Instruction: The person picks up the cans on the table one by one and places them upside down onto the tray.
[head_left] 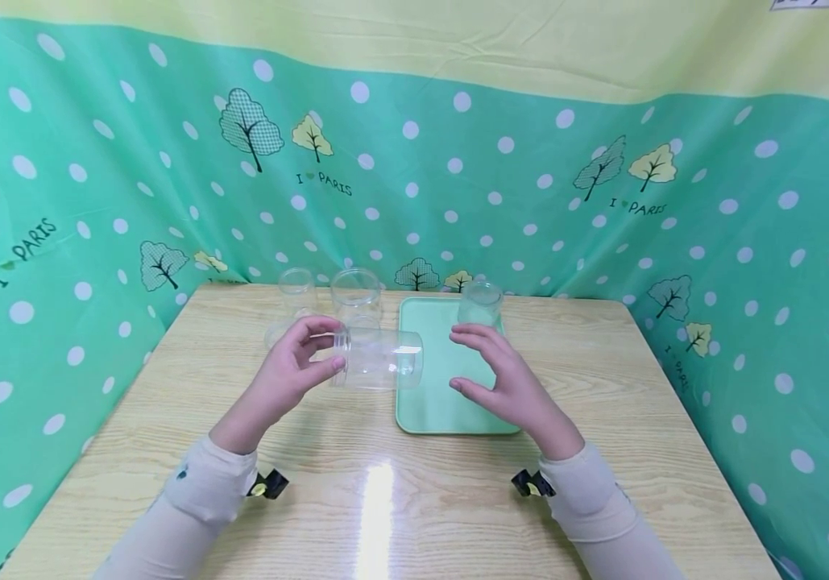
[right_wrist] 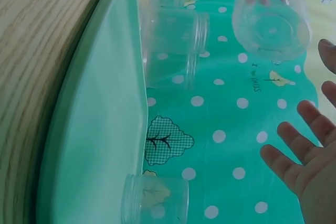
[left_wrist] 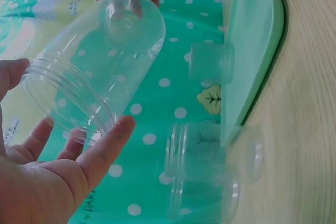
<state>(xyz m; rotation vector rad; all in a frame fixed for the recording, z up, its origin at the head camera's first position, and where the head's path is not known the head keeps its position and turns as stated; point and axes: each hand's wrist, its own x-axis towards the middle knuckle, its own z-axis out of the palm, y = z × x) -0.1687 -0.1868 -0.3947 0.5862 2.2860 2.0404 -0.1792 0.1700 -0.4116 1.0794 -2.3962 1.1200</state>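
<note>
My left hand (head_left: 296, 358) grips a clear plastic jar (head_left: 378, 362) around its threaded rim, thumb on the near side and fingers on the far side. The jar lies sideways in the air, its open mouth at the left palm and its round base towards the right. Facing that base with a gap between, my right hand (head_left: 508, 377) has its fingers spread and holds nothing. Below is a light green tray (head_left: 443, 407). On its far part a smaller clear jar (head_left: 482, 302) stands upside down, threaded rim against the tray in the right wrist view.
Left of the tray, several clear jars stand upright at the table's back, among them a wide one (head_left: 356, 294) and a narrower one (head_left: 296, 288). A green dotted curtain (head_left: 414, 193) hangs behind the wooden table (head_left: 312, 515) and along both sides.
</note>
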